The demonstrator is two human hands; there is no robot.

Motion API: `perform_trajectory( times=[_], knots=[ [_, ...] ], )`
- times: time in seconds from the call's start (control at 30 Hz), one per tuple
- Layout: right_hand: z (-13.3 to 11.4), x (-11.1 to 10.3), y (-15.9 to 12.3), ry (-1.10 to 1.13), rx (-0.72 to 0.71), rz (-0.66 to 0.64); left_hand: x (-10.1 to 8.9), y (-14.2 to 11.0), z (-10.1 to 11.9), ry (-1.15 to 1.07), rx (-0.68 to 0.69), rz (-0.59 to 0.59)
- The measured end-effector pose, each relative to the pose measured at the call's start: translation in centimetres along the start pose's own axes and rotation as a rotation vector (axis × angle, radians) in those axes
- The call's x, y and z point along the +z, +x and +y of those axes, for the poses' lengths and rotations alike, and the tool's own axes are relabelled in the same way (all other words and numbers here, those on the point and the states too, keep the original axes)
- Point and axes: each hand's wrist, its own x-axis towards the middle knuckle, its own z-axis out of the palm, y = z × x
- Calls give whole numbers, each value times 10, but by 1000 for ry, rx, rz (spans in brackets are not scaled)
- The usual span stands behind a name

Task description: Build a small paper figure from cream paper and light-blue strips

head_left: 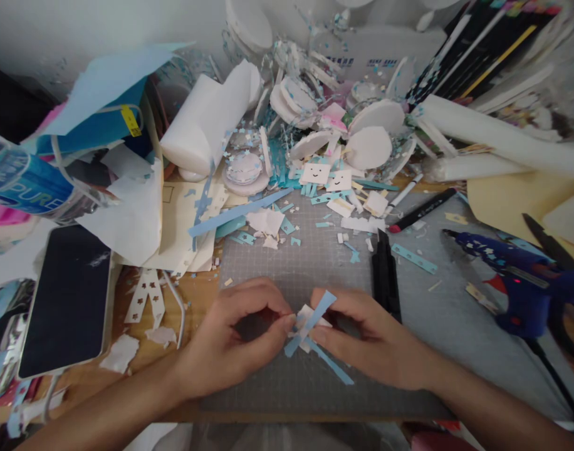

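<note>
Over the grey cutting mat, my left hand and my right hand face each other, both closed in a pinch. Between them is a small craft piece of white paper with blue paper strips crossing it. My left thumb and forefinger grip its left side. On the right, my other thumb and fingers hold the white part, and one strip hangs down below them. Parts of the piece are hidden by my fingertips. A black utility knife lies just beyond my right hand.
To the right lie a blue glue gun with a lit red light, scissors and a black marker. Phone and water bottle are at left. White foam discs, small smiling-face paper pieces and scraps crowd the back.
</note>
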Motion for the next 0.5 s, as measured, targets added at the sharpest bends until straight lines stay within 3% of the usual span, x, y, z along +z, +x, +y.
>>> perform_trajectory(
  times=[0.2, 0.5],
  knots=[
    [0, 0, 0, -35, -6, 31, 1, 0, -2, 40, 50, 44],
    [-1, 0, 0, -59, 8, 35, 1, 1, -2, -10, -53, 86]
  ],
)
